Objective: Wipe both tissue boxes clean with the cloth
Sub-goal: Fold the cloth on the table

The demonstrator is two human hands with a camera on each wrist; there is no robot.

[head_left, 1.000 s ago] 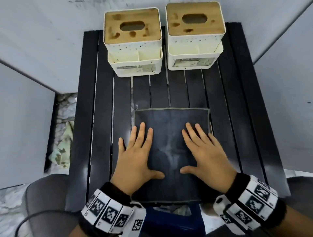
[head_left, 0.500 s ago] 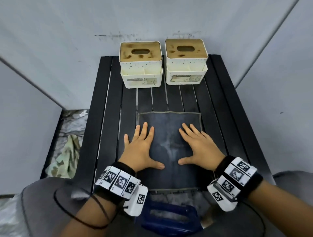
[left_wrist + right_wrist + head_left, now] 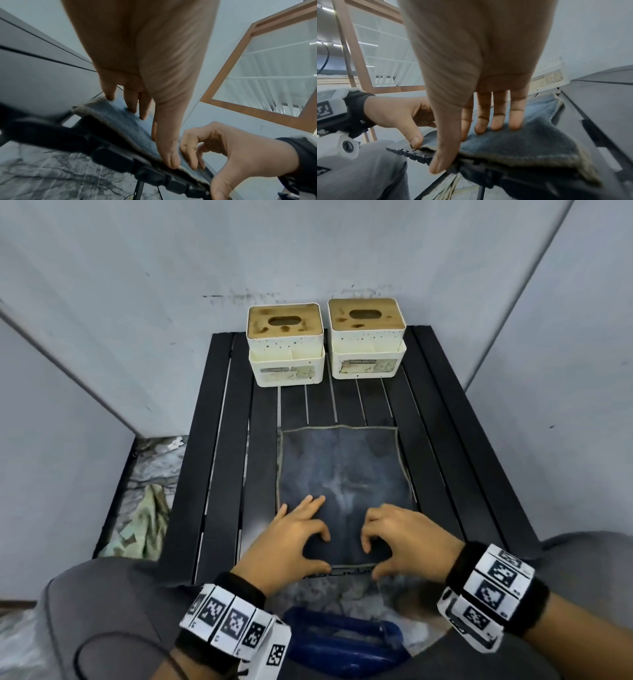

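Two cream tissue boxes with stained brown lids stand side by side at the far end of the black slatted table (image 3: 222, 474): the left box (image 3: 286, 345) and the right box (image 3: 366, 340). A dark blue-grey cloth (image 3: 342, 467) lies flat in front of them. My left hand (image 3: 322, 553) and right hand (image 3: 371, 559) are both at the cloth's near edge. In the right wrist view the right hand's fingers (image 3: 496, 124) curl onto the cloth (image 3: 522, 146) with the thumb under its edge. The left wrist view shows the left thumb at the edge of the cloth (image 3: 130, 125).
Grey walls close in behind and beside the table. A crumpled green rag (image 3: 144, 525) lies on the marble floor at the left. A blue object (image 3: 342, 635) sits below the table's near edge between my grey-trousered knees.
Both hands lay flat on the cloth before. They have slid back to its near edge and curled, thumbs taking the edge. The head view has also pulled back.
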